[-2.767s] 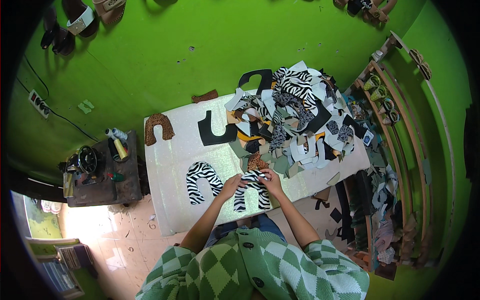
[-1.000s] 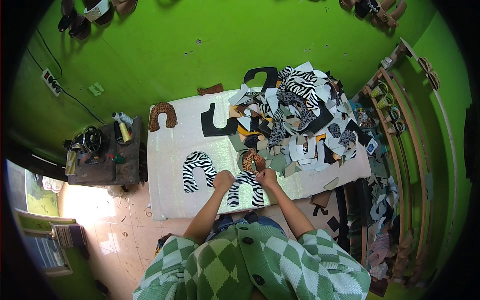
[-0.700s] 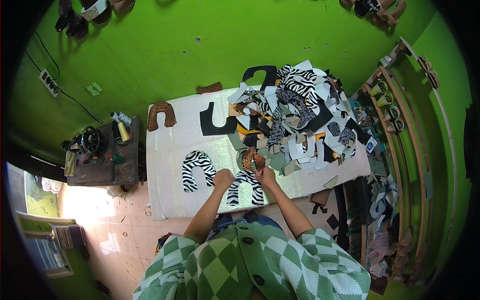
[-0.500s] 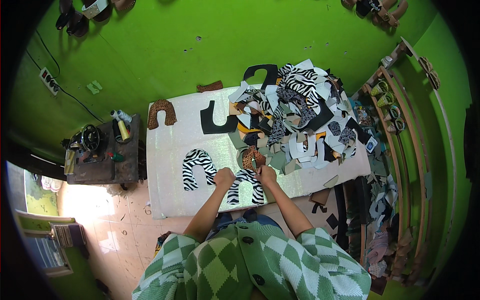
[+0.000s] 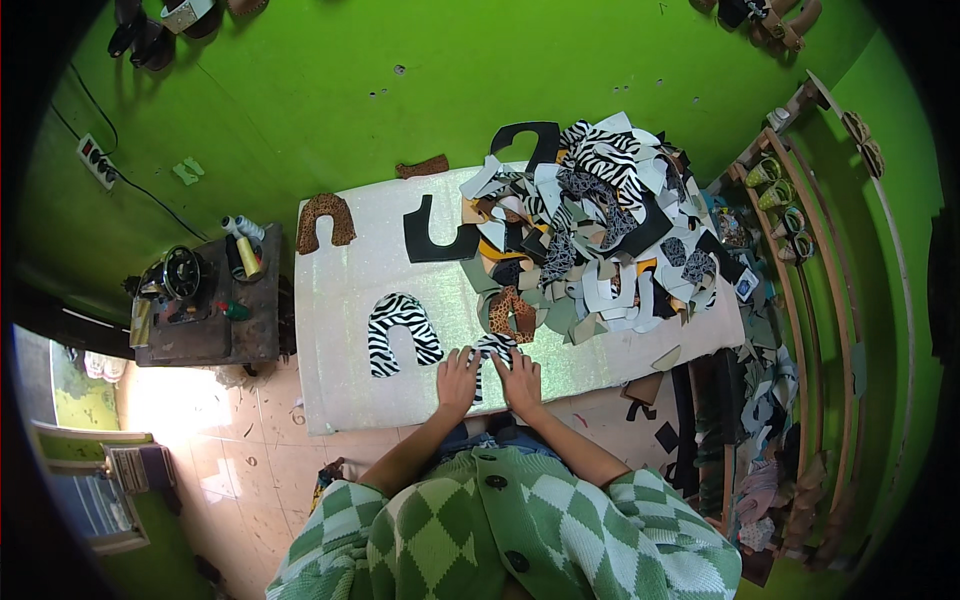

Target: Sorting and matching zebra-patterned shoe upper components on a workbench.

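Note:
Near the table's front edge, an arch-shaped zebra-print piece [image 5: 496, 341] lies under both of my hands, which cover much of it. My left hand [image 5: 458, 380] rests on its left side with the fingers stretched out flat. On the right side my right hand [image 5: 519, 384] lies the same way, fingers pointing away from me. To the left is another zebra-print arch [image 5: 402, 306], lying flat with its opening toward me. A brown leopard-print piece [image 5: 511, 314] sits just beyond my hands, at the edge of a heap of scraps [image 5: 590, 215].
The pale table [image 5: 335, 390] also bears a leopard-print arch [image 5: 325, 205] and a black hooked piece [image 5: 437, 240]. At left stands a sewing machine [image 5: 180, 275] with thread spools [image 5: 246, 258]. Shoes hang on a wooden rack [image 5: 800, 270] at right.
My hands have gone from gripping the zebra-print piece at its sides to lying flat over it, closer together. The leopard-print piece beyond them shows more fully.

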`<state>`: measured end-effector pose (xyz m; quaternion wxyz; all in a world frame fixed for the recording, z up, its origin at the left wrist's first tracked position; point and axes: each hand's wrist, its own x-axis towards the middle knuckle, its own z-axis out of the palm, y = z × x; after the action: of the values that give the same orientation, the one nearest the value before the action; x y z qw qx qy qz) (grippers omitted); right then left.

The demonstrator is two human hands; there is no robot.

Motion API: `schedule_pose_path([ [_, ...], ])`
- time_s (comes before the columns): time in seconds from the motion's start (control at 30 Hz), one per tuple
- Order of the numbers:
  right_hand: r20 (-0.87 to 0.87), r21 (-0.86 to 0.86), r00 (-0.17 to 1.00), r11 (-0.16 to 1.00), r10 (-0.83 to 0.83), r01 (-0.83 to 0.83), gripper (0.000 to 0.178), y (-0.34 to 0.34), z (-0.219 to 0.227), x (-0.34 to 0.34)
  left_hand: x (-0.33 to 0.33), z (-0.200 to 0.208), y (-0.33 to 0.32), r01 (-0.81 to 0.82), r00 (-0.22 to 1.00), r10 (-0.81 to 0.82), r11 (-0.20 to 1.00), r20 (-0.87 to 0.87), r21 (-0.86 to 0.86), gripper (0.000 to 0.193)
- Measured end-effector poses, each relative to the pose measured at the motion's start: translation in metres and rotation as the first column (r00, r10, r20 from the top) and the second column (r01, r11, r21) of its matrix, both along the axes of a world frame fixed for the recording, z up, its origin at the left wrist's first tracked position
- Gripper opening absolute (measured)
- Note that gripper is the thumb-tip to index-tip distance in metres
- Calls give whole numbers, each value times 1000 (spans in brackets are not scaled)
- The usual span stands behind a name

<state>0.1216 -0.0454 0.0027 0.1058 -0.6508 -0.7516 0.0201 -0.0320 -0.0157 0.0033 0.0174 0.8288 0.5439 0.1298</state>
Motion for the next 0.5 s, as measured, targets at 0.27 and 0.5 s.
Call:
schedule_pose_path([
  [0.27, 7, -100, 993, 988, -115, 115, 51, 2, 5, -9, 4, -1, -3, -7, 998, 14, 995, 68, -99, 46],
  [0.5, 34, -182, 978, 961, -206, 209, 52, -2, 7, -2, 7, -2, -2, -30, 997, 39, 988, 62, -150, 48],
])
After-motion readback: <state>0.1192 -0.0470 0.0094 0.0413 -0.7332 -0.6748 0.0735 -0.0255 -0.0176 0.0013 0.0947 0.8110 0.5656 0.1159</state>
